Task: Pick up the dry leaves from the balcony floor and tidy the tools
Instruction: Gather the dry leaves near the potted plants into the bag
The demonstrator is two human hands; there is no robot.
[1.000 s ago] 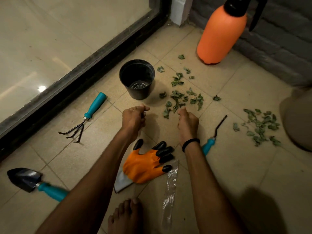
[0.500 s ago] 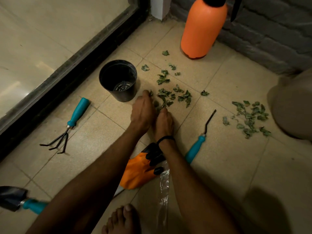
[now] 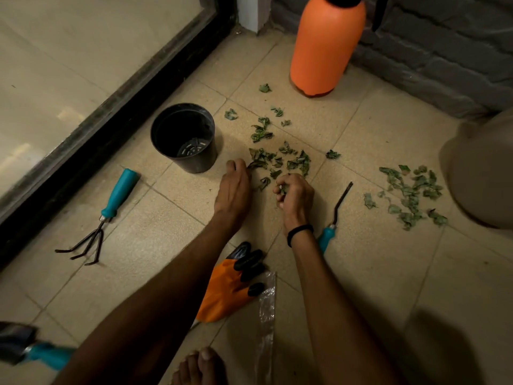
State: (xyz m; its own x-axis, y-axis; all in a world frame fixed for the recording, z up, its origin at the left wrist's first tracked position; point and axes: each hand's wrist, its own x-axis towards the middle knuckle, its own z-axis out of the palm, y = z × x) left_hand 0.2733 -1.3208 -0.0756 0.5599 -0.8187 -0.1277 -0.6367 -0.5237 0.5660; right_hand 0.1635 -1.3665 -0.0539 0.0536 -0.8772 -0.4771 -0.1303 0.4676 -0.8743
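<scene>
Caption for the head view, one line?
Hands gathering dry leaves off the floor: right hand grips a few, left hand touches the pile's edge beside a black pot.

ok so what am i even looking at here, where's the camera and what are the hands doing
There is no machine here: it is one picture from a camera worn on a person's head, looking down at a tiled balcony floor. The left hand reaches to the edge of the dry leaves, and the right hand is curled round a few of them. Beside them stands an empty black pot. Around lie a hand rake, a trowel, a thin weeder, an orange glove and a clear plastic wrapper. An orange spray bottle stands by the wall, and a second leaf heap lies to the right.
</scene>
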